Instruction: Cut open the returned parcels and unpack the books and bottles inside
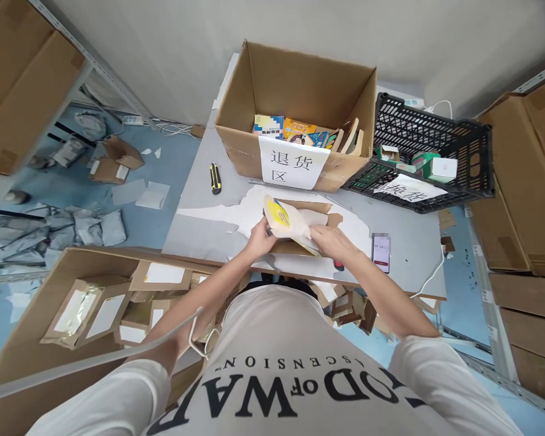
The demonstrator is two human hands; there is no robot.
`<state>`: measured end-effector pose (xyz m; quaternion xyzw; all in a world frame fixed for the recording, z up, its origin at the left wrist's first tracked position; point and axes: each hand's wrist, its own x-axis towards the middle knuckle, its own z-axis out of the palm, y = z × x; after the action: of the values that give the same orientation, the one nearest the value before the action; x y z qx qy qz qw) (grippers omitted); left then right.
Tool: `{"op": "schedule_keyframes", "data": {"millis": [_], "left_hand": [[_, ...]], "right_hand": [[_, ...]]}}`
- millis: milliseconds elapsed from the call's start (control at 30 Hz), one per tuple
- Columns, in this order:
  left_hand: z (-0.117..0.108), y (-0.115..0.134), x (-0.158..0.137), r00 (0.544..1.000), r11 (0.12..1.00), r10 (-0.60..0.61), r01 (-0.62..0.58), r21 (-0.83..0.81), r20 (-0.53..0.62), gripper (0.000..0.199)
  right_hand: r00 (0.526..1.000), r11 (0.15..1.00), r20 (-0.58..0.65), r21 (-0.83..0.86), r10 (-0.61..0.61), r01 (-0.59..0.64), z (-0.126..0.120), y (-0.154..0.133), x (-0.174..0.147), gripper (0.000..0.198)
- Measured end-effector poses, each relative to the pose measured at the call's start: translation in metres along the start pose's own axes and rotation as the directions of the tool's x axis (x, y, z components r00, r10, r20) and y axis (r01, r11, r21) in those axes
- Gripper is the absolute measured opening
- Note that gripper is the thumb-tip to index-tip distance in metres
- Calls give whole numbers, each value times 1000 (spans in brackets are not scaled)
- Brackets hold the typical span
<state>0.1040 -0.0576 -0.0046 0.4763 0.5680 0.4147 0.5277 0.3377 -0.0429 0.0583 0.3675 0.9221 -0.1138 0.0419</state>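
A thin book or booklet [279,213], pale with a yellow patch on one side, is held between my two hands above the table; its sheets look bent and partly spread. My left hand [260,239] grips its left edge, fingers curled behind. The lower right part is pinched by my right hand [332,241]. Beneath it lies an opened piece of brown cardboard packaging [295,247] on torn white paper [249,203]. A small red and black object [339,265] sits at the table edge below my right wrist, partly hidden.
A cardboard box [236,145] of books stands behind, beside a black crate [481,163] with small green-and-white boxes. On the table [186,236] lie a yellow utility knife [215,178] and a phone [381,252]. A large carton [72,257] of parcels is at lower left.
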Motion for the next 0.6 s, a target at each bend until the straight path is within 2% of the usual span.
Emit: {"op": "schedule_keyframes", "data": {"millis": [100, 167, 267, 367, 433, 500, 600], "left_hand": [[-5, 17, -10, 993, 959, -54, 81, -273, 105, 64], [-9, 29, -16, 975, 873, -89, 175, -456, 205, 74], [-12, 40, -23, 950, 742, -129, 282, -608, 284, 69], [-7, 41, -25, 946, 678, -234, 325, -659, 225, 58], [-3, 39, -26, 947, 654, -284, 306, -692, 151, 55], [-1, 36, -27, 951, 625, -296, 266, -734, 92, 54], [-2, 34, -31, 950, 570, -307, 230, -789, 56, 50]], "right_hand": [[996, 998, -73, -33, -58, 56, 3, -6, -3, 34], [989, 997, -130, -17, -71, 69, 6, -10, -4, 36], [977, 993, -187, 27, -104, 111, 10, -14, -5, 39], [966, 979, -203, 97, -159, 182, 14, -14, -6, 40], [964, 968, -219, 163, -151, 188, 15, -13, -8, 40], [967, 969, -237, 203, -88, 138, 16, -14, -11, 41], [959, 981, -276, 196, 61, -6, 18, -23, -16, 44]]}}
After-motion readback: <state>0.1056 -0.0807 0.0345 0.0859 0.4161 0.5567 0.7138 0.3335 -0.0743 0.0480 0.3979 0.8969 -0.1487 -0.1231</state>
